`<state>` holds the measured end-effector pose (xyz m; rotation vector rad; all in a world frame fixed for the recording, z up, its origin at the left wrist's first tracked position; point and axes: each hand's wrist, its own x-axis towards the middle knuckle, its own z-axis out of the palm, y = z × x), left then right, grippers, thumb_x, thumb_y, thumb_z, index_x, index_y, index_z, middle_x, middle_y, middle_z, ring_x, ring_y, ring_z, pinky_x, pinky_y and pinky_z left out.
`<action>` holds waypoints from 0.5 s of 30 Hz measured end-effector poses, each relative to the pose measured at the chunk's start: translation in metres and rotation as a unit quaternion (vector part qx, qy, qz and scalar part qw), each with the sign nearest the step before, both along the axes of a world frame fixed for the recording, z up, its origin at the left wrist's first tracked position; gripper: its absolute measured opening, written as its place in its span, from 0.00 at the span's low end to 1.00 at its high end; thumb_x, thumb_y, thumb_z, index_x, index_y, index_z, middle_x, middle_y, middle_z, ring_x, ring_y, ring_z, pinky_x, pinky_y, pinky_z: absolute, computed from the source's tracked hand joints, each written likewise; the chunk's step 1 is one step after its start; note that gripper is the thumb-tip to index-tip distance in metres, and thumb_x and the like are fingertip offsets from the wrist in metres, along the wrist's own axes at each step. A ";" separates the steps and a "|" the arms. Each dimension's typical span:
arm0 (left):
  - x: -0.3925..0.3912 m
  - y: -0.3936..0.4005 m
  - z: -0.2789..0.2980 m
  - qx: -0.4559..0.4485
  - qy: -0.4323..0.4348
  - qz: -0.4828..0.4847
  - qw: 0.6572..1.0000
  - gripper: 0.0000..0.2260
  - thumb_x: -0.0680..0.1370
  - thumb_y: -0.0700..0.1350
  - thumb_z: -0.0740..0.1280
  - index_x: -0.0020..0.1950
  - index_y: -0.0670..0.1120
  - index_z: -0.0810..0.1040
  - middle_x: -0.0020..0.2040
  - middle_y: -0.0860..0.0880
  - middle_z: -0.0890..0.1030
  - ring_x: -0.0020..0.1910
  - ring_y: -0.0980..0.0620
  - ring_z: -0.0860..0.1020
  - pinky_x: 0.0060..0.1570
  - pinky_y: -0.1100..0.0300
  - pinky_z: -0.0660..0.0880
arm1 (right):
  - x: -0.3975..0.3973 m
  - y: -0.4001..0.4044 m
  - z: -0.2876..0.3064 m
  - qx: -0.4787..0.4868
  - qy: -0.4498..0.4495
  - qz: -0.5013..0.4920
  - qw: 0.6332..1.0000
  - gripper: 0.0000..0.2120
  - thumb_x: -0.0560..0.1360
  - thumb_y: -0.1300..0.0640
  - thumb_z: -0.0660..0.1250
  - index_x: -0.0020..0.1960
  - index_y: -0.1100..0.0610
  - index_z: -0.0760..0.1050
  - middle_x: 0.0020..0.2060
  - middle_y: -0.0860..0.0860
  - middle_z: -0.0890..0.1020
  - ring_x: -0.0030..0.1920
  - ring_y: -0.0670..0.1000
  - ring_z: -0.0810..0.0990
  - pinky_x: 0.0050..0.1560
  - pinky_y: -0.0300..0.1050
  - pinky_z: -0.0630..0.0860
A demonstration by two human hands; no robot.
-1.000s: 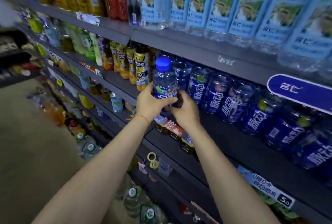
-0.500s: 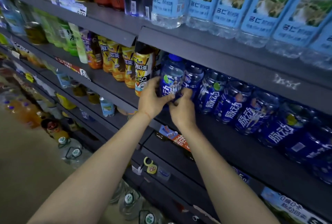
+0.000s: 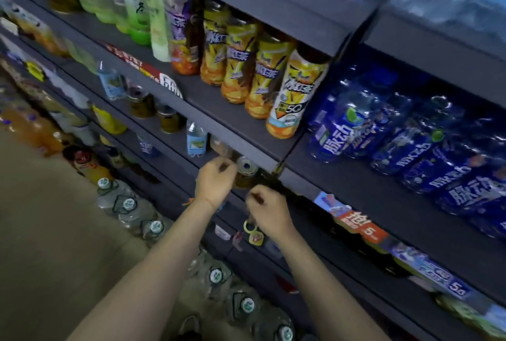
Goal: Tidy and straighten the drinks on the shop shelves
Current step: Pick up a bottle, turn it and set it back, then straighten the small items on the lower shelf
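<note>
Your left hand [image 3: 216,180] and right hand [image 3: 267,210] hung loosely curled, holding nothing, just beside the silver-lidded jar [image 3: 245,173] on the lower shelf [image 3: 175,160]. Likely glass: heavy, rigid, breakable. Grip its body.

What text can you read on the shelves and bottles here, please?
"50" on the front yellow bottle.
"脉动" on the blue bottles.
"5.0" on the price tag.
"抢" and "5" on the orange tag.
All other labels are too blurred.
</note>
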<state>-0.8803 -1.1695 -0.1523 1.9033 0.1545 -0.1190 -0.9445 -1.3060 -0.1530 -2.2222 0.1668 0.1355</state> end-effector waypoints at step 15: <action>0.043 0.063 -0.057 0.034 0.136 -0.088 0.986 0.10 0.78 0.45 0.63 0.38 0.47 0.78 0.34 0.48 0.81 0.40 0.47 0.80 0.46 0.53 0.76 | 0.110 0.040 -0.059 -0.023 0.079 -0.228 0.970 0.35 0.71 0.48 0.76 0.72 0.60 0.69 0.70 0.55 0.74 0.69 0.55 0.72 0.68 0.43 0.67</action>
